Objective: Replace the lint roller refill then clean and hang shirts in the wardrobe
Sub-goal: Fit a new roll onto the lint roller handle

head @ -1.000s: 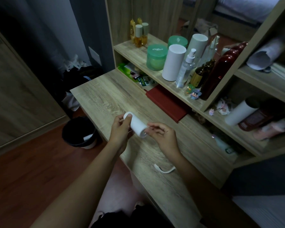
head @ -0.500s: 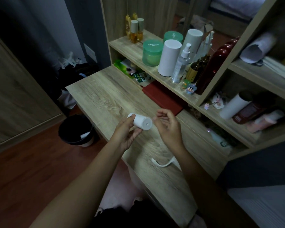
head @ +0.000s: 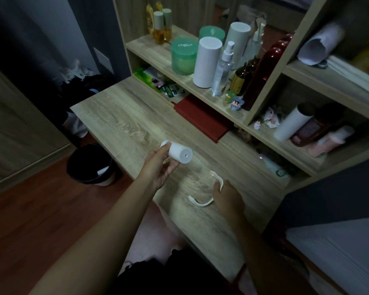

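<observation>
1. In the head view, the left hand [head: 158, 167] was raised above the wooden desk [head: 124, 124], its forearm reaching in from the lower left and the palm turned partly upward.
2. Its fingers were clamped around a white lint roller refill [head: 178, 153], a short cylinder lying tilted, with its flat end and small centre hole facing the camera and a narrower white cap at the far end by the thumb.
3. The refill was held in the air over the middle of the desk, clear of the surface.
4. The right hand [head: 227, 198] was lower and to the right, back of the hand up, knuckles bent down toward the desk.
5. Its fingers were closed on the white lint roller handle [head: 216, 182], a thin curved piece whose upper end rose past the fingertips and whose lower hook curled out to the left on the wood.
6. The two hands were well apart, each holding its own part.
7. A dark red flat case [head: 202, 118] lay at the back of the desk under the shelf edge.
8. On the shelf [head: 158, 54] above stood a green jar [head: 183, 56], a tall white cylinder [head: 207, 62] and a clear spray bottle [head: 223, 71], close together.
9. A black waste bin [head: 90, 165] stood on the floor left of the desk.
</observation>
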### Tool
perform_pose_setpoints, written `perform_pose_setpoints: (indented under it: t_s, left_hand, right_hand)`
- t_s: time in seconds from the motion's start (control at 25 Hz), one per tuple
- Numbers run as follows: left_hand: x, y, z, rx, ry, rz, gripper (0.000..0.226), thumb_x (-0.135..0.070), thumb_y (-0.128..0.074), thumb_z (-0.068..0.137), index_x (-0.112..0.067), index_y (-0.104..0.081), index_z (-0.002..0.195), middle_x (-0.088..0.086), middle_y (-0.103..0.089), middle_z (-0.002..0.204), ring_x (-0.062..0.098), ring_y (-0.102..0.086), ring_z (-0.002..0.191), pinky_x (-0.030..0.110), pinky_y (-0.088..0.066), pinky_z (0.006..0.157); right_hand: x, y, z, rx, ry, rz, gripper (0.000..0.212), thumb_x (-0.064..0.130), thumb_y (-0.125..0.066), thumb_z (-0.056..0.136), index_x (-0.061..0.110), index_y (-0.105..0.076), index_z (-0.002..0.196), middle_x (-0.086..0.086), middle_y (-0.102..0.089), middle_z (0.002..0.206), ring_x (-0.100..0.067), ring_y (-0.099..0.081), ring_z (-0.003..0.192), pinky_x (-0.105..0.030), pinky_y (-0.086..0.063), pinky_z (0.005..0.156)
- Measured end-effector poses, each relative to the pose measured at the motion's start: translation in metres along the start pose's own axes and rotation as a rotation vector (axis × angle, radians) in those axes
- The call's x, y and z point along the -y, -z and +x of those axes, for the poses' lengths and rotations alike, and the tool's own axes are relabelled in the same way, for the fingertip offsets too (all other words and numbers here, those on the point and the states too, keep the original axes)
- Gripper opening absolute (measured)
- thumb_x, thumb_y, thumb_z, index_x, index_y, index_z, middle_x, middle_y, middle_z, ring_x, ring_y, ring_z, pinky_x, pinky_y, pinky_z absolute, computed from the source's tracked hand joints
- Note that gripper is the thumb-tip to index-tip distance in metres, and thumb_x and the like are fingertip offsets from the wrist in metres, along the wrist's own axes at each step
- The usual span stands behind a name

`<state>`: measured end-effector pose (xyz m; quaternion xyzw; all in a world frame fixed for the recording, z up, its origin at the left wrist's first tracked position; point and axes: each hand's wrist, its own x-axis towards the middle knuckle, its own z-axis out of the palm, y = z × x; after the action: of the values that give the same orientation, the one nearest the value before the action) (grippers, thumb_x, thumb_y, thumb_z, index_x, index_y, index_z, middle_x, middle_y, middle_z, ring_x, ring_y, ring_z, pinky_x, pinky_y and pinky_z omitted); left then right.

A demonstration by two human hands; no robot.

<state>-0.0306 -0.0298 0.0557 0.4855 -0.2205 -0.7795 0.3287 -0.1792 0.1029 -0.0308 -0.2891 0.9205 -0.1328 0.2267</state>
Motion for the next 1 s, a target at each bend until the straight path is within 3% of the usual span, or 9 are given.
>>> perform_pose_setpoints:
  t_s: [0.12,0.28,0.4,0.64,1.0]
  left_hand:
    - [0.001,0.004,0.003,0.005,-0.010,0.047,0.036,-0.026,-0.059,0.090,-0.015,-0.047,0.123,0.012,-0.052,0.128,0.016,-0.062,0.093,0.023,-0.056,0.056]
    - [0.000,0.010,0.003,0.031,-0.082,0.146,0.036,-0.018,-0.058,0.090,-0.019,-0.040,0.122,0.008,-0.056,0.110,0.019,-0.063,0.086,0.028,-0.057,0.059]
    - [-0.003,0.016,0.003,0.125,-0.122,0.336,0.041,-0.015,-0.060,0.088,-0.026,-0.044,0.124,0.011,-0.061,0.106,0.021,-0.064,0.083,0.031,-0.054,0.066]
    - [-0.001,0.011,-0.006,0.235,-0.133,0.406,0.039,-0.009,-0.059,0.088,-0.030,-0.050,0.119,0.011,-0.064,0.092,0.016,-0.067,0.075,0.025,-0.054,0.061]
    - [0.002,0.009,-0.009,0.267,-0.147,0.390,0.043,-0.010,-0.057,0.089,-0.026,-0.045,0.128,0.017,-0.061,0.097,0.024,-0.063,0.086,0.026,-0.055,0.064]
  right_hand:
    - [0.019,0.009,-0.004,-0.032,0.045,0.055,0.044,0.041,-0.027,0.098,0.011,-0.053,0.117,-0.014,-0.065,0.102,-0.030,-0.061,0.093,-0.040,-0.047,0.081]
    - [0.050,0.049,-0.011,-0.088,0.288,0.183,0.043,0.039,-0.024,0.100,0.015,-0.059,0.099,-0.008,-0.065,0.075,-0.022,-0.063,0.070,-0.029,-0.042,0.060]
    - [0.068,0.073,-0.010,-0.069,0.442,0.075,0.044,0.041,-0.019,0.100,0.016,-0.055,0.102,-0.006,-0.061,0.067,-0.022,-0.061,0.066,-0.033,-0.045,0.065]
    - [0.080,0.083,-0.007,-0.005,0.507,0.017,0.046,0.041,-0.016,0.100,0.018,-0.053,0.111,-0.007,-0.062,0.080,-0.028,-0.061,0.084,-0.033,-0.037,0.072]
    - [0.087,0.083,-0.003,0.026,0.526,0.036,0.050,0.045,-0.015,0.098,0.023,-0.057,0.114,-0.005,-0.069,0.099,-0.026,-0.062,0.093,-0.036,-0.040,0.079]
